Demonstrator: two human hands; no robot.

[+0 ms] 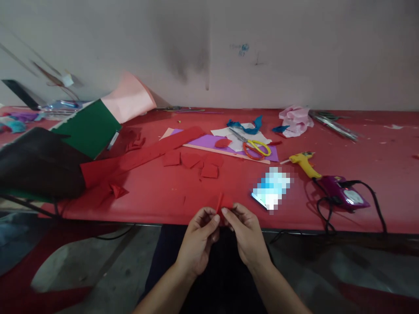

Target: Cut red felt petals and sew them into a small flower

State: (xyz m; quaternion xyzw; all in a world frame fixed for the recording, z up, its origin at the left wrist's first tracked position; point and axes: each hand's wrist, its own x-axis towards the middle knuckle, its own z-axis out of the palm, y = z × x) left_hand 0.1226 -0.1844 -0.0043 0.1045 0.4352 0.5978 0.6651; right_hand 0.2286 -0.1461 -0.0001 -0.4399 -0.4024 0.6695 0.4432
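A small folded piece of red paper [223,203] is pinched between both hands at the near edge of the red table [327,209]. My left hand [198,240] grips its left side with thumb and fingers closed. My right hand [247,235] pinches its right side. Several cut red paper squares [196,163] lie on the table beyond the hands, beside a long red paper strip [144,155].
Yellow-handled scissors [255,146] rest on purple and white sheets. A yellow glue gun [304,162] and a purple device with black cable [342,194] lie at right, a phone [270,189] near the hands. Green, pink and dark paper rolls [88,126] sit at left.
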